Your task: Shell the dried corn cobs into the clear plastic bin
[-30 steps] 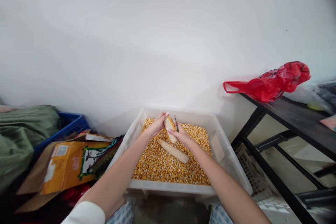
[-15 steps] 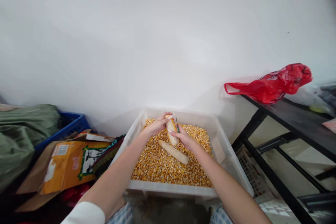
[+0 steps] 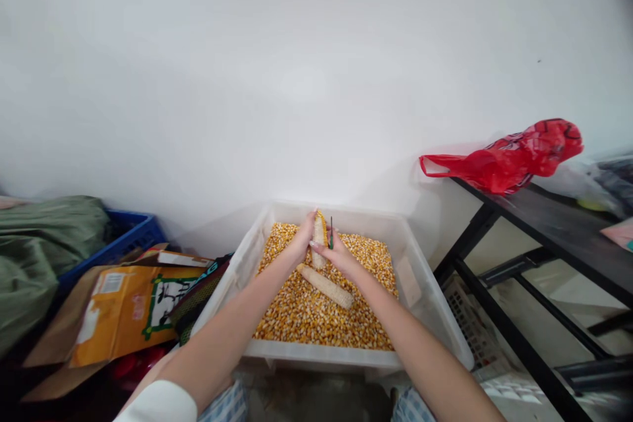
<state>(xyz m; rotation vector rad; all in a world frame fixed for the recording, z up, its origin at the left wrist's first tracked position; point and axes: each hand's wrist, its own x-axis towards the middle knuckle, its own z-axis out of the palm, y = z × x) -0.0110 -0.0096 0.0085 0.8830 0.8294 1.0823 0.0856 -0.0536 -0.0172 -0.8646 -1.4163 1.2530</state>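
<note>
My left hand (image 3: 301, 242) is wrapped round the left side of a corn cob (image 3: 319, 231), which stands nearly upright. Much of the cob is bare and pale, with yellow kernels along its top and right edge. My right hand (image 3: 342, 257) grips a small screwdriver (image 3: 331, 232) with a thin dark shaft pointing up and a green handle; its thumb presses on the cob's lower part. Just below both hands, a stripped cob (image 3: 326, 287) lies slantwise on loose corn kernels (image 3: 316, 326). These kernels fill the bottom of a translucent white plastic bin (image 3: 329, 355).
Left of the bin are an opened orange carton (image 3: 121, 303), a dark mesh bag (image 3: 198, 300) and a blue crate (image 3: 141, 231) with green cloth. A black-framed table (image 3: 558, 227) bearing a red plastic bag (image 3: 514, 158) stands right. A white wall (image 3: 297, 79) rises behind the bin.
The cob has turned more upright and shifted slightly left. My left hand has moved down along its side, and my right hand has moved slightly left with the screwdriver upright.
</note>
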